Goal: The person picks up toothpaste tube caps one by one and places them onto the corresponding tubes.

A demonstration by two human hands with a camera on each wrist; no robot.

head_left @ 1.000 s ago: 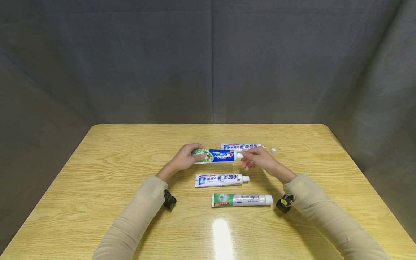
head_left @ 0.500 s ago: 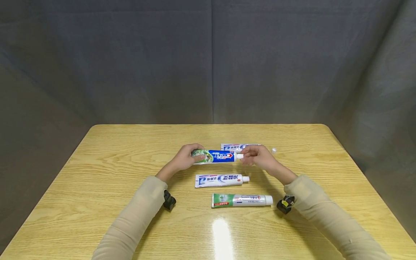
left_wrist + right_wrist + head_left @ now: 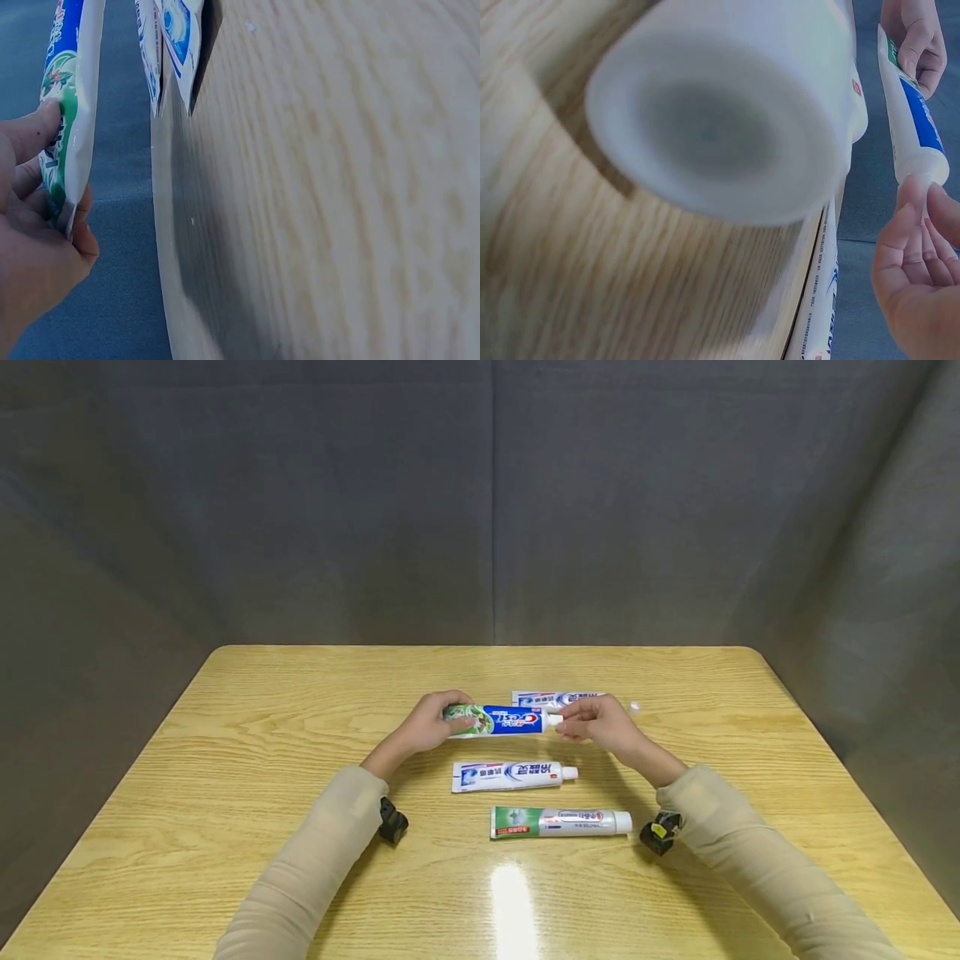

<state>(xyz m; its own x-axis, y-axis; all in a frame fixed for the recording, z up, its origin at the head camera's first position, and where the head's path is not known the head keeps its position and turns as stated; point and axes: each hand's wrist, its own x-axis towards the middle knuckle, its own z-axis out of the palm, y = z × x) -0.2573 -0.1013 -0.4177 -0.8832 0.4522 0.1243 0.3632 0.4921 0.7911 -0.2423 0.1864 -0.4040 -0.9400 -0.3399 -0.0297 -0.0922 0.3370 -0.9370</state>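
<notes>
Crest toothpaste tube [image 3: 513,720] is held level above the desk [image 3: 225,777], between both hands, and serves as landmark below. Compared with one second ago, its position is unchanged in substance. The change is in the right hand [image 3: 606,724]: fingers that hung below the tube's white cap [image 3: 555,720] now lie higher, about level with it. The left hand [image 3: 433,721] shows the same hold as before.

Pose: left forearm reaches in from the near left, thumb on the Crest tube's printed face, fingers underneath; grip closed around its tail end. Right forearm reaches in from the near right, wrist bent inward; grip pinching the cap between thumb and fingertip.

Beyond the Crest tube lies a blue-and-white tube [image 3: 540,699], partly hidden by the right hand, with a small white piece [image 3: 635,707] to the right. On the near side lie a second blue-and-white tube [image 3: 510,776] and, nearer again, a green-and-silver tube [image 3: 562,822].
</notes>
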